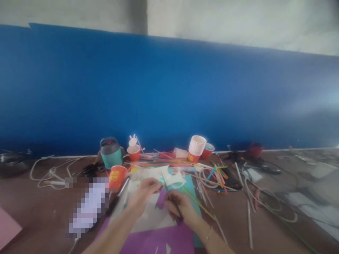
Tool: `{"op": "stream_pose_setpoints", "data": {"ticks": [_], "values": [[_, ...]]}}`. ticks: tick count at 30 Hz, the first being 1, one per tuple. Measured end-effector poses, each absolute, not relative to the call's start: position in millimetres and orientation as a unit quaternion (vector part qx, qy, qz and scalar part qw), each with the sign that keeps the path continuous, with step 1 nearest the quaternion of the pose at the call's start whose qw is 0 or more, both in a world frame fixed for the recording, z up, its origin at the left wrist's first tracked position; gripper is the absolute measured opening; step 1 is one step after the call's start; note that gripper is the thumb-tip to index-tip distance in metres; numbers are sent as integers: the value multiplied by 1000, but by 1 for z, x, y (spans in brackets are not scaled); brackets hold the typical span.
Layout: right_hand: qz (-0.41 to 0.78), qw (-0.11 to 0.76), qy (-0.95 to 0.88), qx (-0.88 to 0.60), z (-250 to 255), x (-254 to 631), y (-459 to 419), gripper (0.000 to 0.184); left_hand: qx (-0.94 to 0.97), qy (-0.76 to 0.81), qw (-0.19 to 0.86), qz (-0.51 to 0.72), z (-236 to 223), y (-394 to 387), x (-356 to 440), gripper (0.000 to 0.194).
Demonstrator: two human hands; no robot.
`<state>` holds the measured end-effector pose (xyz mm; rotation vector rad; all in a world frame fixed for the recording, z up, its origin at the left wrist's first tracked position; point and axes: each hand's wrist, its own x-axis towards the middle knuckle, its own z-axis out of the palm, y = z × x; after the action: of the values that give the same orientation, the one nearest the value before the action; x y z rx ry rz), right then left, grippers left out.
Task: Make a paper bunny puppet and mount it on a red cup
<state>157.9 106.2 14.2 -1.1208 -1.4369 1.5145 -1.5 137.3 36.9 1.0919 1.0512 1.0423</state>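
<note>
Scissors (172, 201) with dark handles are gripped in my right hand (180, 206), their blades pointing up and away from me. My left hand (145, 192) is closed in a pinch at the scissors' tips, on a small piece of pale green and white paper (161, 180); its exact shape is blurred. Under both hands lies a white sheet (148, 220) over a purple sheet (159, 241). A purple scrap (160, 199) shows between the hands. Just beyond, curled white paper cutouts (176, 179) rest near the blades.
An orange paper cup (117, 178) and a teal flask (111, 155) stand on the left. Behind are a cup stack (196, 148) and many coloured sticks (159, 157). More sticks (221, 174) and white cables (278, 208) lie right. Pink paper (7, 229) sits far left.
</note>
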Motion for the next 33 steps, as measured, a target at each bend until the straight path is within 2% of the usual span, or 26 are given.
{"op": "stream_pose_setpoints", "data": {"ticks": [7, 18, 26, 33], "values": [[586, 373, -565, -446, 20, 158, 105, 24, 494, 464, 590, 439, 41, 138, -4, 25], [589, 360, -560, -458, 18, 157, 107, 31, 505, 474, 586, 421, 42, 140, -8, 21], [600, 358, -555, -452, 17, 159, 106, 26, 517, 475, 587, 403, 38, 145, -13, 19], [605, 348, -560, -447, 7, 160, 109, 32, 551, 468, 583, 372, 34, 149, -19, 21]]}}
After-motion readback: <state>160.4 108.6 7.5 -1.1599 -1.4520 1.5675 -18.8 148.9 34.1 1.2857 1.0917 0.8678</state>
